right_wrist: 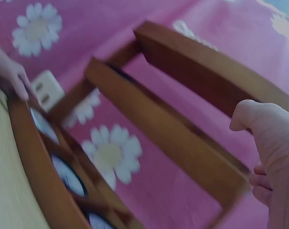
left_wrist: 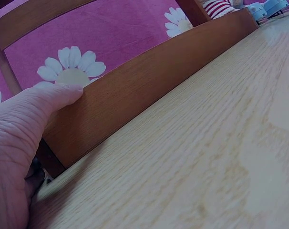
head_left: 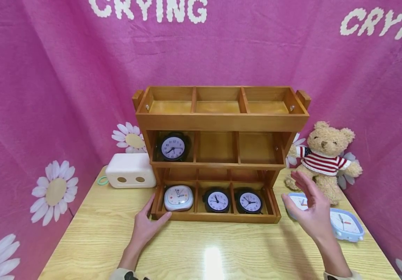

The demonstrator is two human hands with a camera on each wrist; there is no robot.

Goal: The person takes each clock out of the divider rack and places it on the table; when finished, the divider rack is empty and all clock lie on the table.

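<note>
A three-tier wooden shelf (head_left: 218,122) stands on the table. At its lower left corner, the left hand (head_left: 146,229) grips the bottom tier, thumb on the front board (left_wrist: 135,86) and fingers along the side. In the bottom tier lie a white clock (head_left: 178,197) and two black clocks (head_left: 216,200) (head_left: 249,201); another black clock (head_left: 173,147) sits in the middle tier's left compartment. Off the shelf's right side, the right hand (head_left: 311,208) hangs in the air with thumb and fingers spread, holding nothing; the right wrist view shows this hand (right_wrist: 275,152) beside the upper tiers.
Two blue clocks (head_left: 346,224) (head_left: 296,200) lie at the right, partly behind the right hand. Behind them sits a teddy bear (head_left: 327,155) in a striped shirt. A white box (head_left: 130,171) with two round holes and a green ring (head_left: 102,180) are at the left.
</note>
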